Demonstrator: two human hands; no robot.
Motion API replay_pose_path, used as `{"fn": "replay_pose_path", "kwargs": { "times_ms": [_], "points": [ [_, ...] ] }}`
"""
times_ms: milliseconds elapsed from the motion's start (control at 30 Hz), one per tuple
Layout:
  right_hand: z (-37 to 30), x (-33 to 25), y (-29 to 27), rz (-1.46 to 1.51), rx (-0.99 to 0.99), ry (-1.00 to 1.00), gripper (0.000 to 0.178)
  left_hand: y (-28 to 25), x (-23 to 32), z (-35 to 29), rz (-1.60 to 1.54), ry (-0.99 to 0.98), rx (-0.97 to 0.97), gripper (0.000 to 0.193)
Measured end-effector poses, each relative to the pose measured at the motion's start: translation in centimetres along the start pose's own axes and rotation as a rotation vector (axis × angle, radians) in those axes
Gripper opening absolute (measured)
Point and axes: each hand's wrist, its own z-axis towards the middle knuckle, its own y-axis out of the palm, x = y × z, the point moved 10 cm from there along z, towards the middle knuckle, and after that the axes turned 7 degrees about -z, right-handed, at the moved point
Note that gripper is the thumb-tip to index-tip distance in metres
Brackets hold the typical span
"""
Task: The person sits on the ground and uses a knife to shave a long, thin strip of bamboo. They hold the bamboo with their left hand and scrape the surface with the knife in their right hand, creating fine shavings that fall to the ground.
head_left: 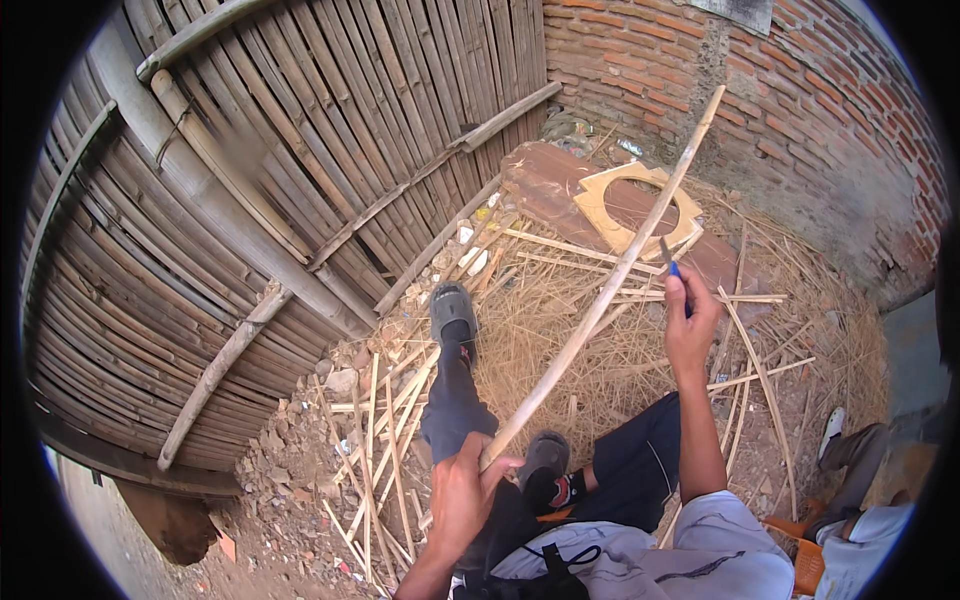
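Observation:
My left hand (466, 500) is closed around the lower end of a long, pale bamboo stick (604, 300). The stick slants away from me, up and to the right, its far end in front of the brick wall. In my closed right hand (692, 325) is a small knife (674, 269) with a blue handle, partly hidden by the fingers. Its dark blade points up and away, just right of the stick; whether it touches the stick I cannot tell.
Ahead lies a brown board (540, 180) under a pale panel (592, 195) with a round hole. Split bamboo strips (385, 455) and shavings (530, 350) cover the ground. A bamboo fence (330, 120) stands left, a brick wall (800, 130) right. Another person's leg (850, 462) shows at right.

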Motion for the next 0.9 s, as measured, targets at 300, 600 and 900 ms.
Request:
{"fn": "replay_pose_path", "kwargs": {
  "times_ms": [300,600,900],
  "points": [
    [-11.8,-9.6,6.6,0.192,-0.440,-0.375,0.028,1.1,1.8,2.8,-0.247,0.016,-0.014,0.037],
    [-12.0,-11.1,6.9,0.235,-0.442,-0.442,0.023,0.6,4.1,3.4,-0.265,0.031,0.023,0.029],
    [-11.7,-11.3,7.1,0.117,-0.436,-0.523,0.023,0.4,2.9,3.4,-0.233,0.011,0.036,0.024]
  ]
}}
